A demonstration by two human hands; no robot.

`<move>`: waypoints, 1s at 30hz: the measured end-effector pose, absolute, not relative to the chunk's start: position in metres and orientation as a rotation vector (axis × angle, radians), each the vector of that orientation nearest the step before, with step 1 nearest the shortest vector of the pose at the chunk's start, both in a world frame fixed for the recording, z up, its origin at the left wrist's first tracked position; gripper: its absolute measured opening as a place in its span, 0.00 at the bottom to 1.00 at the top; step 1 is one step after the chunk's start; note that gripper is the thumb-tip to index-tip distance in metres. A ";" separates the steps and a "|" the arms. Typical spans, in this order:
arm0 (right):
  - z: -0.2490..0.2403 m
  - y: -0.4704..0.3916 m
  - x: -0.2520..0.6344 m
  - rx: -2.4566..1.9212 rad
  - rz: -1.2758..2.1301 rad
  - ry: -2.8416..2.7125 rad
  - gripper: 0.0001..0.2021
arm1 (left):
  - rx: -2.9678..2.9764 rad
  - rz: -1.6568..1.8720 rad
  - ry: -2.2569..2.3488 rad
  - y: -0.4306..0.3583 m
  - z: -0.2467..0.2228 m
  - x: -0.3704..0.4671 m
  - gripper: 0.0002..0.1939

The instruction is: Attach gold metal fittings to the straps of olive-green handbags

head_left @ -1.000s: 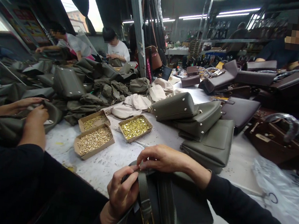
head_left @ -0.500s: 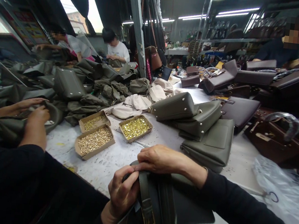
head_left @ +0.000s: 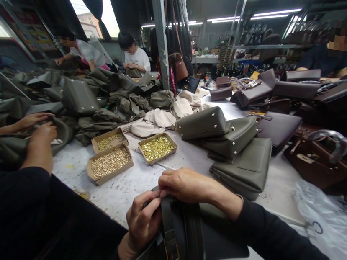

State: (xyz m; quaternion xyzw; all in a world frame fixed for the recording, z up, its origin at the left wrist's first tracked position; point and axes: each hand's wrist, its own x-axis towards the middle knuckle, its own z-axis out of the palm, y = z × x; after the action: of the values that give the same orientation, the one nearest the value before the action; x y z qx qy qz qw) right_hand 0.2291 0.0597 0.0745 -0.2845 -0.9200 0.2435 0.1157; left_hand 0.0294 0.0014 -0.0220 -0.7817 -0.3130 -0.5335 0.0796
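my left hand (head_left: 143, 219) and right hand (head_left: 186, 184) meet at the top edge of a dark olive bag (head_left: 185, 241), fingers pinched narrow on it beside a strap with a gold buckle (head_left: 171, 254); whether they hold a small part i cannot tell. the bag is at the near edge of the white table (head_left: 115, 194), closer to me than three cardboard trays of metal pieces (head_left: 110, 164) and the stacked olive bags (head_left: 241, 168)
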 end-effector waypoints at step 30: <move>0.058 -0.075 0.235 -0.727 0.409 -2.621 0.10 | -2.241 -1.561 -1.378 0.037 0.009 0.037 0.10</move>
State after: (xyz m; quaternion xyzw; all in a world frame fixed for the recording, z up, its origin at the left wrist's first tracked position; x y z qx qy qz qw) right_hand 0.2354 -0.0754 0.0577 -0.2594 -0.9347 0.1460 0.1944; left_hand 0.0371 0.0368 0.0091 -0.7319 -0.4501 -0.5099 0.0414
